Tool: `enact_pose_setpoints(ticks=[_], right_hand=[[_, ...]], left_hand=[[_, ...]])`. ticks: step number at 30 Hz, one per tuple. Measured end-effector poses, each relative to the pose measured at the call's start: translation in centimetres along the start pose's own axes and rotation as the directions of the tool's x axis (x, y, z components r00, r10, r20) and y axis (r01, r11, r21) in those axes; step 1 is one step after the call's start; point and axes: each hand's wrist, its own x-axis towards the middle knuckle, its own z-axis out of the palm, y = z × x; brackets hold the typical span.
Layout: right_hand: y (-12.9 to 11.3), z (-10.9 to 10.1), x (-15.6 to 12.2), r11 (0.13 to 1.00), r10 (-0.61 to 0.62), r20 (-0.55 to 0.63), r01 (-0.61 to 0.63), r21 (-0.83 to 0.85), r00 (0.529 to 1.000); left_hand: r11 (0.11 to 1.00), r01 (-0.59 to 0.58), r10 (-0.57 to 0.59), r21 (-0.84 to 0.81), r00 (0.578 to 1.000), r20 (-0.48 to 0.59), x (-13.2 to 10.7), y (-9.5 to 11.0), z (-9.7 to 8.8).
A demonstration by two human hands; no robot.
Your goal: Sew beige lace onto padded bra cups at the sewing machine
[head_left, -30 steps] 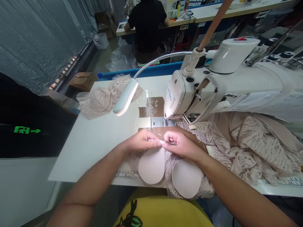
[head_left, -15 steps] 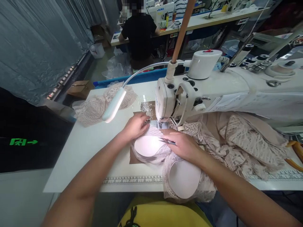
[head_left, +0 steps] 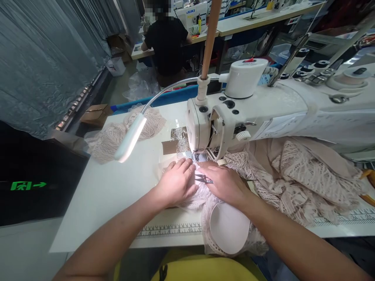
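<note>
A beige lace bra with padded cups [head_left: 228, 228] lies on the white sewing table [head_left: 117, 183] in front of the white sewing machine [head_left: 249, 105]. My left hand [head_left: 175, 181] lies flat, fingers stretched out, on the far cup just before the needle area. My right hand [head_left: 224, 183] presses the lace beside it, fingers mostly extended toward the presser foot. Small metal thread snips [head_left: 204, 179] show under my right hand, between the two hands. The near cup hangs over the table's front edge.
A gooseneck lamp [head_left: 130, 138] reaches over the table's left part. A heap of lace pieces [head_left: 117, 134] lies at the far left, and another lace pile [head_left: 304, 179] at the right under the machine arm. A ruler strip [head_left: 170, 231] runs along the front edge. A person in black sits at a far table.
Both hands pushed the bra forward from the table's front edge to the needle. From pinching the fabric together, they spread flat on it, the left now covering the far cup.
</note>
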Motion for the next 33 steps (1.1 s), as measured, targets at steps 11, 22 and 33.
enact_pose_setpoints(ticks=[11, 22, 33], right_hand=[[0.0, 0.4, 0.2, 0.997, 0.05, -0.012, -0.051, -0.057, 0.999], [0.1, 0.5, 0.3, 0.996, 0.074, -0.017, -0.075, -0.055, 0.997], [0.3, -0.1, 0.1, 1.0, 0.012, 0.015, -0.012, 0.007, 1.0]], left_hand=[[0.998, -0.038, 0.032, 0.047, 0.993, 0.114, 1.0, -1.6, -0.6], [0.992, -0.118, 0.111, 0.048, 0.985, 0.131, 2.6, -3.3, -1.3], [0.971, -0.23, 0.229, 0.066, 0.973, 0.022, 2.5, -4.1, -1.9]])
